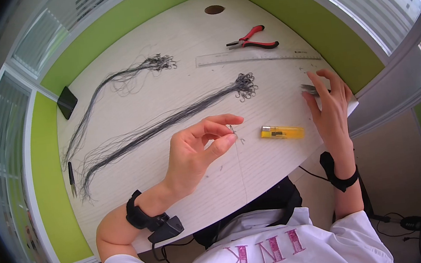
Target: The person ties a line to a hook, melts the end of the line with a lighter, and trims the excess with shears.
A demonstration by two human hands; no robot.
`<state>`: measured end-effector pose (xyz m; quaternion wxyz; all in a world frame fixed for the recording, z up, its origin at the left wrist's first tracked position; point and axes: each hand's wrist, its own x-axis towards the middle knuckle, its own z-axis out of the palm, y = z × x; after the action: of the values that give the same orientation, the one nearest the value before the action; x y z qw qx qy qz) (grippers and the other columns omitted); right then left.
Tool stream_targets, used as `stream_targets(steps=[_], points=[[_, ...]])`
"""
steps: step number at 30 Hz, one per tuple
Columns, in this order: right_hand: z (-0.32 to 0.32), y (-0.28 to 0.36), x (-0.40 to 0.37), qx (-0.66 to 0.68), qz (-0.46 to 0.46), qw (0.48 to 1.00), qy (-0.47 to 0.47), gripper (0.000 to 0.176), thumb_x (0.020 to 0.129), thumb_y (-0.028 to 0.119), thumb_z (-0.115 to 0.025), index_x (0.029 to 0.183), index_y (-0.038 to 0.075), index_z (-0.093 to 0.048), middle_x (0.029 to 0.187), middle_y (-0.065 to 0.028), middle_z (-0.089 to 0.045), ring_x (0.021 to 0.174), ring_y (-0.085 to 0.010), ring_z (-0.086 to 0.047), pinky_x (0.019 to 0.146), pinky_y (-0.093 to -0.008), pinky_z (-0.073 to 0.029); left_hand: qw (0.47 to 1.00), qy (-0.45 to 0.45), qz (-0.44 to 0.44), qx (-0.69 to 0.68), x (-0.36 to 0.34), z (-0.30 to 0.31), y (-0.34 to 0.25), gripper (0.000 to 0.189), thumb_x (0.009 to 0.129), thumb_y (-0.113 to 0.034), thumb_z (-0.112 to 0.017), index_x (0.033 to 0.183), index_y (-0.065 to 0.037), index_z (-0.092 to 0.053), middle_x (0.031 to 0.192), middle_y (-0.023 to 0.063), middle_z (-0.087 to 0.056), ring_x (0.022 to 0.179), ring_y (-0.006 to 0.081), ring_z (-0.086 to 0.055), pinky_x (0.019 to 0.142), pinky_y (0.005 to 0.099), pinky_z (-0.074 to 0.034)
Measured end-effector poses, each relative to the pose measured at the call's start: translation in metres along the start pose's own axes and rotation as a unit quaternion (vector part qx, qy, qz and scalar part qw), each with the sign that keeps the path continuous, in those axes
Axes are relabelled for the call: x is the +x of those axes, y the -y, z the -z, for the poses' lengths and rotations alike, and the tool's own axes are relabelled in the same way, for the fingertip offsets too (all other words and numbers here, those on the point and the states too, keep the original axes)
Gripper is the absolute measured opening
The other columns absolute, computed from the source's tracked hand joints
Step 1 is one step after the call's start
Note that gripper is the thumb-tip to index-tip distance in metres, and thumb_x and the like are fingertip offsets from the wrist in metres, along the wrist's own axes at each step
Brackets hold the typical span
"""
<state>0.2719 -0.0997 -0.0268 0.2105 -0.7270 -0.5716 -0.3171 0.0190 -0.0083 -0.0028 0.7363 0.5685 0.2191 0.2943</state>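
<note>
My left hand (194,151) is raised over the front of the table, thumb and index finger pinched on a small dark fish hook (232,129). A thin line (241,172) runs down from the pinch toward the table's front edge. At the right side, my right hand (327,97) is over small metal snips (309,89), its thumb and fingers spread around them. Part of the snips is hidden behind the fingers. A yellow lighter (282,132) lies between my hands. Beyond my left hand is a long bundle of hooks (246,86) with dark lines trailing left.
Another bundle of hooks (160,63) on lines lies farther back. Red-handled pliers (254,39) rest behind a clear ruler (259,57). Dark tweezers (72,178) and a black block (67,102) are at the left edge. Green partitions (307,22) border the table (178,31).
</note>
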Motion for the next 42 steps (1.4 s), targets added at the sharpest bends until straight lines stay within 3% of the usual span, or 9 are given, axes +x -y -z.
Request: stream_targets(steps=[2,3,5,10,22,32,38,41,42], points=[[0.015,0.025,0.004,0.197,0.0,0.98,-0.026,0.019,0.073,0.006,-0.068,0.091,0.005,-0.065,0.087,-0.0076,-0.055,0.077,-0.0221,-0.055,0.062,-0.03,-0.043,1.0,-0.001,0.001,0.009,0.001,0.0,0.001,0.005,0.077,-0.004,-0.059,0.08,-0.004,-0.063,0.112,0.0144,-0.057,0.092,0.013,-0.047,0.088,0.0294,-0.037],[0.02,0.041,0.003,0.404,-0.064,0.912,0.027,0.016,0.072,0.001,-0.068,0.087,0.005,-0.066,0.082,-0.0058,-0.055,0.074,-0.0181,-0.055,0.06,-0.0263,-0.041,1.0,-0.001,-0.005,0.019,0.002,0.0,0.002,0.006,0.077,-0.003,-0.059,0.08,-0.005,-0.063,0.113,0.0136,-0.057,0.093,0.0129,-0.047,0.088,0.0296,-0.037],[0.032,0.064,0.005,0.585,-0.108,0.793,0.131,0.011,0.077,0.007,-0.068,0.088,0.004,-0.067,0.079,-0.0047,-0.056,0.07,-0.0129,-0.052,0.058,-0.0251,-0.041,1.0,0.002,-0.007,0.03,0.001,0.0,0.003,0.006,0.077,-0.003,-0.058,0.08,-0.005,-0.064,0.114,0.0128,-0.056,0.093,0.0127,-0.046,0.088,0.0297,-0.037],[0.025,0.088,0.004,0.645,-0.128,0.732,0.18,0.014,0.079,0.016,-0.067,0.089,0.005,-0.067,0.079,-0.003,-0.058,0.067,-0.0114,-0.043,0.058,-0.024,-0.035,0.998,0.012,-0.022,0.053,0.001,0.002,0.002,0.005,0.078,-0.002,-0.059,0.08,-0.005,-0.064,0.116,0.0107,-0.054,0.095,0.0128,-0.045,0.089,0.0302,-0.036],[0.024,0.097,0.004,0.632,-0.115,0.753,0.14,0.006,0.078,0.006,-0.063,0.079,0.0,-0.06,0.076,-0.0037,-0.055,0.067,-0.0125,-0.045,0.06,-0.024,-0.037,0.98,-0.018,-0.118,0.162,0.0,0.006,0.011,0.005,0.075,-0.003,-0.064,0.079,-0.002,-0.062,0.113,0.0121,-0.055,0.104,0.0162,-0.049,0.088,0.0302,-0.038],[0.025,0.094,0.003,0.627,-0.141,0.754,0.137,0.006,0.078,0.004,-0.061,0.08,0.0,-0.057,0.078,-0.0039,-0.052,0.068,-0.0135,-0.046,0.06,-0.0247,-0.038,0.978,-0.023,-0.119,0.169,0.001,0.007,0.011,0.005,0.075,-0.003,-0.065,0.079,-0.003,-0.062,0.113,0.0113,-0.055,0.102,0.0151,-0.05,0.086,0.029,-0.038],[0.022,0.091,0.001,0.63,-0.099,0.752,0.167,0.008,0.08,0.007,-0.062,0.084,0.001,-0.058,0.084,-0.0052,-0.054,0.071,-0.0135,-0.048,0.061,-0.0243,-0.038,0.972,-0.018,-0.13,0.196,0.001,0.007,0.011,0.005,0.074,-0.003,-0.066,0.078,-0.003,-0.062,0.113,0.0114,-0.055,0.101,0.0155,-0.05,0.086,0.0292,-0.038],[0.024,0.075,-0.003,0.564,-0.11,0.804,0.155,0.014,0.077,0.007,-0.065,0.088,0.003,-0.057,0.087,-0.006,-0.054,0.076,-0.0176,-0.051,0.064,-0.0264,-0.039,0.976,-0.032,-0.129,0.174,0.001,0.008,0.013,0.005,0.075,-0.004,-0.065,0.079,-0.003,-0.063,0.112,0.01,-0.056,0.1,0.0142,-0.05,0.084,0.0285,-0.038],[0.026,0.066,-0.004,0.42,-0.056,0.895,0.143,0.018,0.074,0.007,-0.067,0.089,0.004,-0.057,0.088,-0.0061,-0.054,0.078,-0.0202,-0.052,0.067,-0.0283,-0.04,0.978,-0.051,-0.112,0.167,0.001,0.009,0.013,0.005,0.075,-0.003,-0.064,0.079,-0.003,-0.062,0.112,0.0099,-0.055,0.096,0.0139,-0.048,0.085,0.0295,-0.037]])
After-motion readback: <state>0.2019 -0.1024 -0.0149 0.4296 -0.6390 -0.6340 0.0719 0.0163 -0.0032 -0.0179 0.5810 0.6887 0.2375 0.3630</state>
